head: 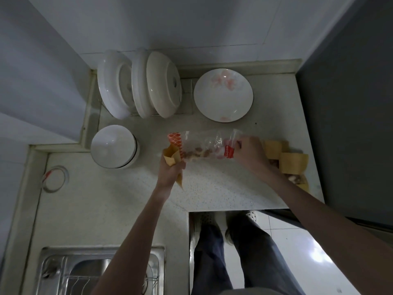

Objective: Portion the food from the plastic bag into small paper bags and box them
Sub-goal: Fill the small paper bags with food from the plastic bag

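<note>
A clear plastic bag (202,143) with red print lies stretched sideways above the counter, brownish food pieces gathered inside near its left end. My right hand (249,153) grips the bag's right end. My left hand (171,172) holds a small tan paper bag (172,157), its open mouth up against the plastic bag's left end. Behind my right wrist stand several tan paper bags (293,162) at the counter's right edge; some show food inside.
White plates (138,86) stand in a rack at the back, a flowered plate (223,94) leans beside them, and a white bowl (112,145) sits upside down on the left. A steel sink (85,271) is at lower left. A dark appliance wall (348,124) borders the right.
</note>
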Available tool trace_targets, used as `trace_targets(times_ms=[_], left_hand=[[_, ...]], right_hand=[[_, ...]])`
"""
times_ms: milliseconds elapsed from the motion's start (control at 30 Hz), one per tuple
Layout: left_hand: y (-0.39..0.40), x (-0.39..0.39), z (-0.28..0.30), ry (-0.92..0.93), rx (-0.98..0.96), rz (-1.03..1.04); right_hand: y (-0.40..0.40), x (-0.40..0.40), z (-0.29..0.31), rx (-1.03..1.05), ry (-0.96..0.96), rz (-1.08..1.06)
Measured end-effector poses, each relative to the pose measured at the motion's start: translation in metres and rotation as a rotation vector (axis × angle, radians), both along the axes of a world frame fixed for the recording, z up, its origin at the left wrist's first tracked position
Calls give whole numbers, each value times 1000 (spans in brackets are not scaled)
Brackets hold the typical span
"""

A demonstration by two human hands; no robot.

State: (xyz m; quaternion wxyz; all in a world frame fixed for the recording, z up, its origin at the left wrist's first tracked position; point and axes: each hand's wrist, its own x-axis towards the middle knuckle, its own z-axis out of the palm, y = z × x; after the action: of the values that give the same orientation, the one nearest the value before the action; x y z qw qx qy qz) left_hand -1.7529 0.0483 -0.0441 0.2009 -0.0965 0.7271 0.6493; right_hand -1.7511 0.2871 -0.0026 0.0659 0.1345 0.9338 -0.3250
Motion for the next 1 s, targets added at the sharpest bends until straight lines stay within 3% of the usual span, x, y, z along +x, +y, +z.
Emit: trace_targets(times_ms=[433, 600, 867, 1000], left_hand=[[0, -10, -9, -25, 41, 40], [-3, -13, -10, 7, 76, 11], [-6, -16, -18, 4, 88, 7], [-5, -18, -22, -43, 83, 51]], right_hand=[[-4, -20, -33, -89, -38, 55], [-7, -27, -40, -157, 51, 9], [-31, -45, -27, -25, 184, 259], [-37, -60, -22, -28, 121, 365]])
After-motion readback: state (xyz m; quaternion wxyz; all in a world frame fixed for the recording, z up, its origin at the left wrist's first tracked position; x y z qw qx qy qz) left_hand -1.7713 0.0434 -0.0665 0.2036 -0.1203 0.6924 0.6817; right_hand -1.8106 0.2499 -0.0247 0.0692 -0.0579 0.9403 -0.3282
